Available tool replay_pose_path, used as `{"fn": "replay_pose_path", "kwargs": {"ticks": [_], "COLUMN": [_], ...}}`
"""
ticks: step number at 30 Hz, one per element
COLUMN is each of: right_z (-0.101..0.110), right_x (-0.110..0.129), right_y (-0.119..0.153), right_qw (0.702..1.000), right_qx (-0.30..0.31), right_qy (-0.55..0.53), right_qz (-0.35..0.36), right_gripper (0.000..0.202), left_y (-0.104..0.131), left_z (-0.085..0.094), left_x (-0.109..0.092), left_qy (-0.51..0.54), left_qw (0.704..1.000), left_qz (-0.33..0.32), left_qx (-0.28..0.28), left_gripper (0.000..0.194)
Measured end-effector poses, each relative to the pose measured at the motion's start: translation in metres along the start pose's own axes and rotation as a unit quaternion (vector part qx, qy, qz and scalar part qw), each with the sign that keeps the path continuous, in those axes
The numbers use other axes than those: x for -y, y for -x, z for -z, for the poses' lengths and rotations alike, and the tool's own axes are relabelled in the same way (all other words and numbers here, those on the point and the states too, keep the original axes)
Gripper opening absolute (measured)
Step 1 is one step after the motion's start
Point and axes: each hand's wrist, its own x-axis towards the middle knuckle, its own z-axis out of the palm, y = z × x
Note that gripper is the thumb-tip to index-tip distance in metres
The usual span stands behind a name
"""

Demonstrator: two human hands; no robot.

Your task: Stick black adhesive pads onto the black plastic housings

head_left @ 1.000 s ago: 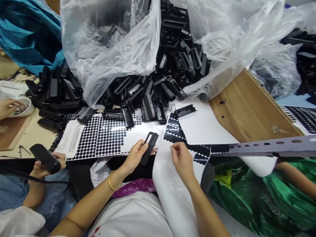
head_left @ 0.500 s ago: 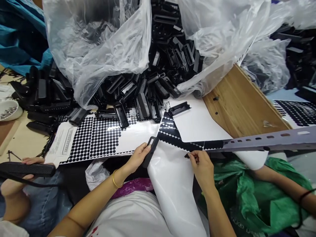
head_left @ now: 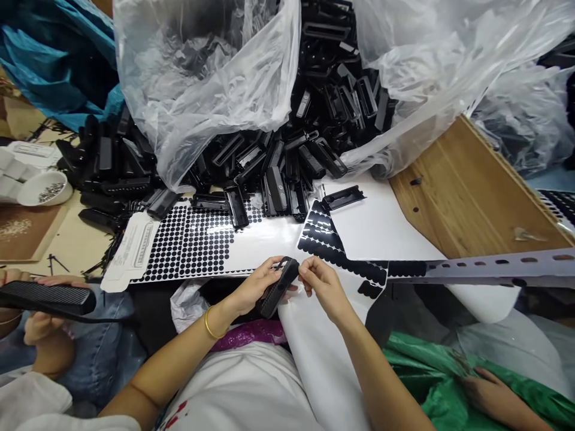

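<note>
The left hand (head_left: 258, 290) gripped a black casing (head_left: 278, 290), thumb on top, holding it tilted above the person's lap at the near edge of the counter (head_left: 83, 233). The right hand (head_left: 324, 286) had its thumb and forefinger drawn together at the casing's upper end; whether they pinched anything could not be told. Beneath the right forearm, a white sheet (head_left: 321, 353) hung over the edge. Ahead lay a sheet of black dots (head_left: 191, 239), partly bare on its right side, with a heap of similar casings (head_left: 274, 191) behind it and some resting on it. Clear plastic bags (head_left: 233, 90) stood over the heap. To the left, a co-worker's hand (head_left: 42, 326) supported a ribbed black piece (head_left: 51, 296), and a white bowl (head_left: 33, 194) held small metal parts
</note>
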Motion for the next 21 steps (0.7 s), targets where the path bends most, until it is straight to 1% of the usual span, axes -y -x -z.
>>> {"fn": "replay_pose_path", "kwargs": {"ticks": [5, 12, 18, 21], "right_z": [-0.005, -0.009, -0.012, -0.015], "right_x": [0.004, 0.002, 0.005, 0.006], "right_y": [-0.005, -0.006, -0.009, -0.009], "right_qw": [0.999, 0.997, 0.995, 0.993], "right_qx": [0.003, 0.001, -0.009, -0.009], "right_qy": [0.049, 0.070, 0.100, 0.116], "right_qz": [0.002, 0.019, 0.028, 0.032], "right_gripper": [0.022, 0.022, 0.019, 0.017], "left_y": [0.008, 0.011, 0.012, 0.012], "left_z": [0.001, 0.000, 0.000, -0.001], "left_x": [-0.004, -0.006, -0.007, -0.007], "left_qy": [-0.003, 0.008, -0.013, -0.020], "left_qw": [1.000, 1.000, 0.999, 0.999], "left_qz": [-0.009, -0.019, -0.021, -0.031], "left_qx": [-0.011, -0.010, -0.028, -0.033], "left_gripper": [0.043, 0.041, 0.048, 0.048]}}
